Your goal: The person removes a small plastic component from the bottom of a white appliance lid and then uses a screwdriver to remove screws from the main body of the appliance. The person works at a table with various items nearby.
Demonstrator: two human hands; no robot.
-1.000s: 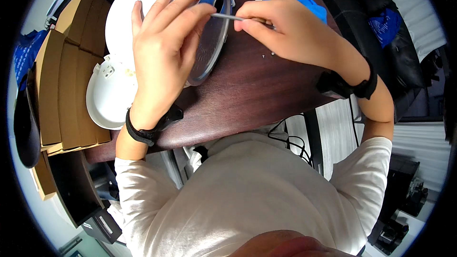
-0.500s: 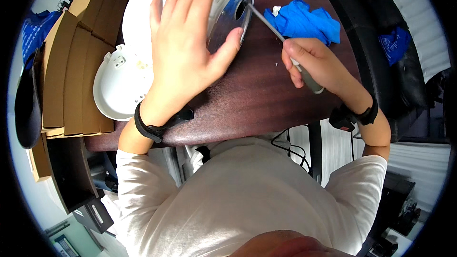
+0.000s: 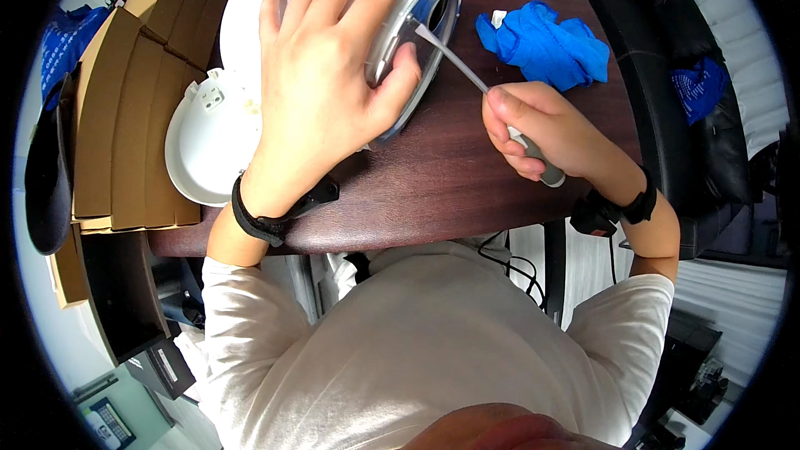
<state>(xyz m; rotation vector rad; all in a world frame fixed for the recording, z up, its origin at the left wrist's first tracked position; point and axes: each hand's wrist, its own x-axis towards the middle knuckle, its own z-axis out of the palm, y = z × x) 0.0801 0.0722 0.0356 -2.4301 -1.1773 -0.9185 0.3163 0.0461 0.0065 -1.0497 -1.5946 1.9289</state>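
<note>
My left hand [image 3: 321, 87] lies with its fingers spread on a white rounded appliance housing [image 3: 243, 29] at the top of the table. My thumb rests along the housing's right end, which has a clear casing with a blue ring [image 3: 423, 7] and a dark round opening. In my right hand [image 3: 550, 129] is a screwdriver [image 3: 455, 57] with a grey handle, my fingers wrapped round it. Its flat metal tip reaches the clear casing's edge, just above my left thumb. Beside my left wrist sits a shallow white cover [image 3: 200, 146], partly hidden by my forearm.
The dark brown table [image 3: 433, 175] curves along its near edge. A crumpled blue cloth [image 3: 554, 48] lies on its right side. Brown cardboard boxes [image 3: 121, 125] stand in a row at the left. Black leather seating [image 3: 667, 83] is beyond the table's right edge.
The screwdriver's tip has left the dark round opening and come nearer, to the casing's edge by my thumb. My right hand has shifted slightly left and down. My left hand keeps its place.
</note>
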